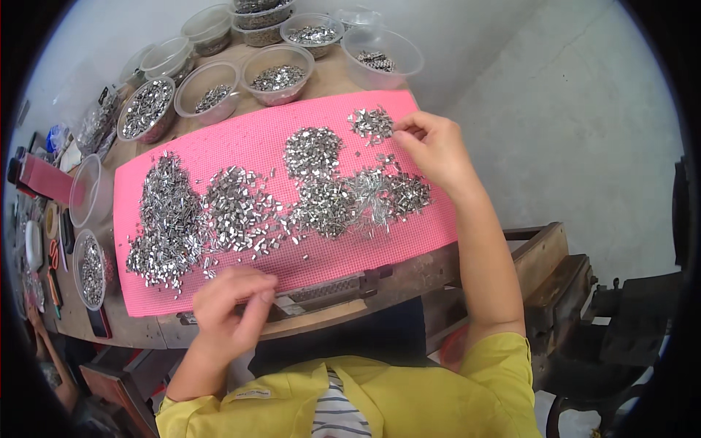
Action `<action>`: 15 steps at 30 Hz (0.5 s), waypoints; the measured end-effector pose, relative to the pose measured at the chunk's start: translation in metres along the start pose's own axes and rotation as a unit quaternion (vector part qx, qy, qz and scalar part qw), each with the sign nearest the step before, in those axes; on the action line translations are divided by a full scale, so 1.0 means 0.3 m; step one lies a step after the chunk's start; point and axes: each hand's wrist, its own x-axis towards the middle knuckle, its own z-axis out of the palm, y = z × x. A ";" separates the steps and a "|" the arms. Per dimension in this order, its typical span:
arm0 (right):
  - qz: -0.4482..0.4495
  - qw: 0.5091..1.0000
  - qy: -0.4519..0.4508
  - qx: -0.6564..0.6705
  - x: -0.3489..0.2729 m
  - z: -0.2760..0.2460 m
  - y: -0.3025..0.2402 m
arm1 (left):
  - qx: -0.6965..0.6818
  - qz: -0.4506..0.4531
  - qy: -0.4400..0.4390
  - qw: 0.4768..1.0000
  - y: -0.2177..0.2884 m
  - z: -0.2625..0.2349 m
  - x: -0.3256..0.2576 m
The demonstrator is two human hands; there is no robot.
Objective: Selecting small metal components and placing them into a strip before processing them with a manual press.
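Observation:
My right hand (pixel 438 150) is at the far right of a pink textured mat (pixel 241 142), thumb and fingers pinched together beside a small pile of shiny metal pieces (pixel 371 125). What the pinch holds, if anything, is too small to make out. Over the mat's near edge, my left hand (pixel 232 303) is closed, its thumb drawn up to a bent forefinger; I cannot see whether a piece is between them. Several heaps of little silver metal pieces lie between the hands, among them a long heap on the left (pixel 168 212) and a round one (pixel 312 151).
Clear plastic bowls (pixel 278 75) with metal pieces line the table's back, some stacked. Another filled bowl (pixel 91 270) and an unfilled-looking tub (pixel 91 191) stand left. Orange-handled scissors (pixel 53 254) and a phone (pixel 99 323) lie nearby. Another person's arm (pixel 55 358) shows at lower left.

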 end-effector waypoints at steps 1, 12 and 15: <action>-0.008 0.999 -0.030 -0.025 -0.003 0.011 -0.001 | 0.031 0.009 0.005 0.999 -0.004 -0.013 0.012; -0.196 0.948 0.040 -0.246 -0.017 0.125 0.029 | 0.208 -0.088 -0.116 0.967 -0.128 -0.089 0.299; -0.218 0.926 0.021 -0.308 -0.007 0.123 0.063 | 0.218 -0.156 -0.126 0.955 -0.161 -0.053 0.388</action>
